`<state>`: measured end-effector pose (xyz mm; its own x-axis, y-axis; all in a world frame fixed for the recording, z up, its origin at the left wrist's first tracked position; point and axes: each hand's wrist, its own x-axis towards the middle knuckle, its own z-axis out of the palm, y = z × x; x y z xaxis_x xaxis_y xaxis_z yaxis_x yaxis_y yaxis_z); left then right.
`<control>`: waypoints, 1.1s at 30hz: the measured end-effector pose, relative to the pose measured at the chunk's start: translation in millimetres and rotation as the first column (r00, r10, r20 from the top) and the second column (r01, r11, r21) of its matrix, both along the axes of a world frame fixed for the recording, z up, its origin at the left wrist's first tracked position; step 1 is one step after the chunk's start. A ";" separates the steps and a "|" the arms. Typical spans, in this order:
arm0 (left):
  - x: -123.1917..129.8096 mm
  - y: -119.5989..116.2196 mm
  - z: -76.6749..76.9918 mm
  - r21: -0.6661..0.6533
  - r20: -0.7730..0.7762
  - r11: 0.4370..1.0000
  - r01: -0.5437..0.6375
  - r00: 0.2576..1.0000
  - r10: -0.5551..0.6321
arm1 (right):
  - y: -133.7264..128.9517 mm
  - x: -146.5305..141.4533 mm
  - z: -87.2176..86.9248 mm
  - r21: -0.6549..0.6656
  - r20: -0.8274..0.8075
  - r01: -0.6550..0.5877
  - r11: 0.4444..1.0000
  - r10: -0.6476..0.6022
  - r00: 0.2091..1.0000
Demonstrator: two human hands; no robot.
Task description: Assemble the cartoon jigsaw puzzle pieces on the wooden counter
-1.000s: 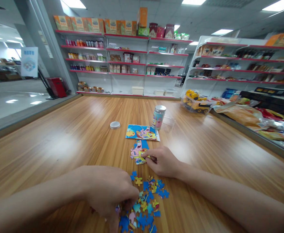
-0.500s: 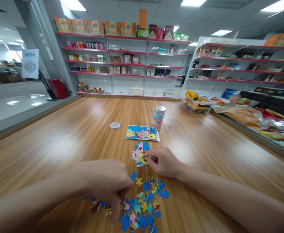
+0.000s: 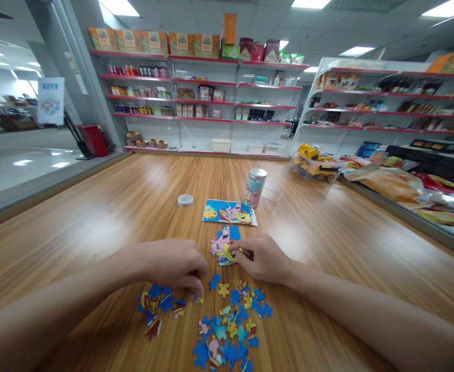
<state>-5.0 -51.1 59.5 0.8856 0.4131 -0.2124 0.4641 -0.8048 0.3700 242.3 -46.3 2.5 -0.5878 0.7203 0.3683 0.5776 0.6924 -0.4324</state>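
Note:
My left hand (image 3: pixel 182 263) hovers over the near left of the table, fingers curled, with a small puzzle piece (image 3: pixel 198 299) at its thumb tip. A partly joined jigsaw puzzle (image 3: pixel 224 238), showing pink and yellow cartoon figures, lies in front of me. My right hand (image 3: pixel 265 259) rests at its right edge, fingers bent, index fingertip and thumb on the joined pieces. Loose puzzle pieces (image 3: pixel 229 353), mostly blue, spread below my hands. A second cluster of pieces (image 3: pixel 155 302) lies under my left wrist. Beyond the puzzle is a picture card (image 3: pixel 227 212).
A cartoon-printed can (image 3: pixel 255 189) stands at the card's right corner, beside a clear plastic piece (image 3: pixel 271 195). A round lid (image 3: pixel 185 200) lies to the left. Farther right sits a clear bin (image 3: pixel 314 168) with yellow toy trucks. Packaged goods (image 3: pixel 397 188) line the right side.
My left hand has lifted away from the near pieces and moved forward with a small piece, uncovering the left cluster. My right hand stays on the joined puzzle.

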 end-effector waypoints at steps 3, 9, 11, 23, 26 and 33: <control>-4.6 5.4 2.2 0.030 0.080 1.000 -0.007 0.997 0.005 | 0.3 0.2 -0.8 -0.004 -0.001 0.001 1.000 -0.001 1.000; -8.0 9.3 1.4 -0.211 0.176 0.970 0.118 0.981 -0.081 | 0.0 -0.5 -1.2 0.007 -0.018 -0.001 1.000 0.001 1.000; -8.7 10.2 -0.5 -0.195 0.187 0.974 0.113 0.979 -0.077 | -0.3 -0.6 -0.5 0.003 -0.016 -0.002 1.000 0.002 1.000; -23.9 28.1 -9.3 -0.085 0.213 0.996 0.012 0.977 0.007 | 0.4 -1.0 -1.5 0.012 -0.027 0.000 1.000 0.000 1.000; -23.8 23.2 -5.6 -0.140 0.171 0.990 0.023 0.985 0.001 | 0.5 -1.1 -1.5 0.009 -0.020 0.005 1.000 -0.004 1.000; -4.4 3.1 -7.1 -0.207 0.189 0.975 0.079 0.981 -0.040 | 0.6 -0.3 -1.0 -0.015 -0.004 -0.005 1.000 0.005 1.000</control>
